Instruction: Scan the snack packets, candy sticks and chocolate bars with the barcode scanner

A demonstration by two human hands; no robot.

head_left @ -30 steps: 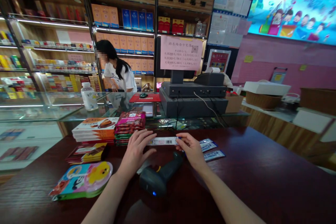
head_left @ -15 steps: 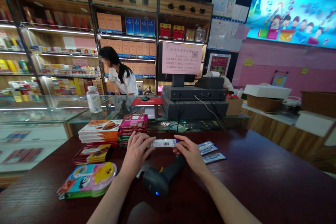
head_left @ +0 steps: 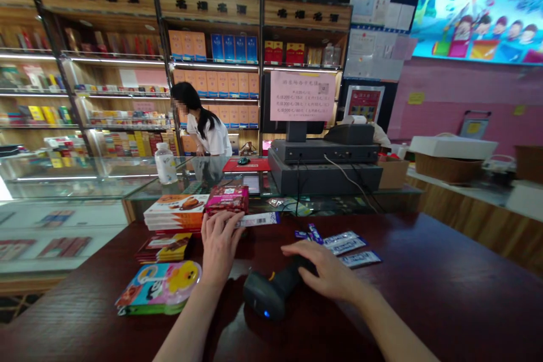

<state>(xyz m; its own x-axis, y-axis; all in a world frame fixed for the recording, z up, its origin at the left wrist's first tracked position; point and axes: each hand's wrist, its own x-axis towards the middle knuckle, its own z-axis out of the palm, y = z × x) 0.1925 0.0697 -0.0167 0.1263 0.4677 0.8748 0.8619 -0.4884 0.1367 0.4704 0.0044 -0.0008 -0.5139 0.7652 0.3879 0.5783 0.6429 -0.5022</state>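
Worn on the head, the single camera looks forward and down across the tabletop point(head_left: 424, 294), the barcode scanner point(head_left: 263, 297) close before it, and takes in the cash register point(head_left: 309, 153) and more distant wall shelves point(head_left: 214, 64) beyond.

Matt dark plastic on the scanner point(head_left: 269, 295), glossy reddish-brown wood look on the table point(head_left: 424, 288) beneath.
Left of the scanner, smooth printed card on the boxes point(head_left: 178, 208) and shiny, plastic-looking faces on the picture packs point(head_left: 159, 285); right of the scanner, slick, foil-like film on the sachets point(head_left: 345, 243); just beyond the scanner, smooth white wrapper on the packet point(head_left: 261, 219); farther beyond, clear, reflective glass on the counter point(head_left: 146, 186), dull dark casing on the till point(head_left: 322, 180), flat matt paper on the sign point(head_left: 301, 96), grained wood look on the shelving point(head_left: 212, 7).
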